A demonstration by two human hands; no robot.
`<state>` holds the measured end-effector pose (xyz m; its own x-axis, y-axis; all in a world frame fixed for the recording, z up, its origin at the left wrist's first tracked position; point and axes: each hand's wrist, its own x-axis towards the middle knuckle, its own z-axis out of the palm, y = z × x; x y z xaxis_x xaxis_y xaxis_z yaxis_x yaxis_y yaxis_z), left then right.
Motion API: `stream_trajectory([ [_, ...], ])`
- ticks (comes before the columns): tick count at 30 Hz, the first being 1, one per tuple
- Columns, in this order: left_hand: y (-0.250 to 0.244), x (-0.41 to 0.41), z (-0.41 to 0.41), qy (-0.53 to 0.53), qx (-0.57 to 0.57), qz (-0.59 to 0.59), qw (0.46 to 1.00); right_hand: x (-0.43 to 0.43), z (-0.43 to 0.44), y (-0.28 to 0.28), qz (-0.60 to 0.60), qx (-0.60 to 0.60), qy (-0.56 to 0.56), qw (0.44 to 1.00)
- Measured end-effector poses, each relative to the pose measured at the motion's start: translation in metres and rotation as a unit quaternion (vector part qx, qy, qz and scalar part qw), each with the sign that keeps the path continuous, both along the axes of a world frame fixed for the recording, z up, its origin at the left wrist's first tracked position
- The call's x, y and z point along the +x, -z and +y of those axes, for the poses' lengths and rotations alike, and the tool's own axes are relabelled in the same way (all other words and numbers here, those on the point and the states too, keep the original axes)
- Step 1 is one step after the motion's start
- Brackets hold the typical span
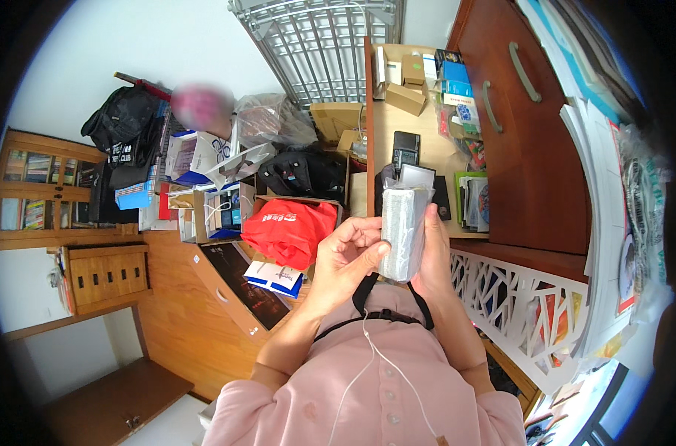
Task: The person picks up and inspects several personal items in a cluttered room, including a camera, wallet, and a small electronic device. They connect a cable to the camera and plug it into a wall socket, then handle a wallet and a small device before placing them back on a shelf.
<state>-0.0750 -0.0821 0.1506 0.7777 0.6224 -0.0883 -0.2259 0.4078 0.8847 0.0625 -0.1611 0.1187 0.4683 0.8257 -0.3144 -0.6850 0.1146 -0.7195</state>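
Both hands hold a grey-white block-shaped pack (404, 231) in clear plastic, upright in front of my chest. My left hand (346, 256) meets its left edge with thumb and curled fingers. Along the right side of the pack lies my right hand (434, 253), its fingertips partly behind the plastic. What is inside the wrapping cannot be told. Just beyond the pack, a small white-topped box (417, 175) rests on the light wooden shelf (385, 120), with a black electronic device (406, 148) behind it.
Small cardboard boxes (406, 99) stand at the shelf's far end. To the left are a red plastic bag (290, 228), a black backpack (304, 173) and a large flat carton (232, 290) on the wooden floor. A reddish-brown cabinet door (530, 145) borders the right.
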Motion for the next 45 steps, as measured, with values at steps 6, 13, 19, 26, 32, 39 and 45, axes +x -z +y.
stream_trajectory([
  [6, -0.003, 0.004, -0.013, -0.024, 0.056, -0.006, 0.998, -0.003, 0.004, -0.007, 0.056, 0.074, 0.001, 0.996],
  [13, -0.006, 0.01, -0.02, -0.108, 0.291, 0.076, 0.948, 0.002, -0.003, -0.026, 0.159, 0.083, 0.003, 0.984],
  [19, -0.016, 0.008, -0.016, -0.152, 0.22, 0.078, 0.96, -0.001, -0.006, -0.033, 0.159, 0.074, 0.045, 0.984],
  [26, -0.019, 0.009, -0.007, -0.19, 0.211, 0.059, 0.957, 0.001, -0.007, -0.03, 0.116, 0.059, 0.061, 0.99],
  [32, -0.012, 0.001, 0.001, -0.206, 0.312, 0.094, 0.923, 0.0, -0.007, -0.039, 0.079, 0.06, 0.028, 0.995],
  [39, -0.025, -0.004, 0.018, -0.193, 0.645, 0.111, 0.731, -0.001, -0.01, -0.038, 0.036, -0.004, 0.037, 0.999],
  [45, -0.03, -0.011, 0.01, -0.223, 0.504, 0.104, 0.828, -0.007, -0.019, -0.032, 0.049, -0.002, -0.008, 0.999],
])
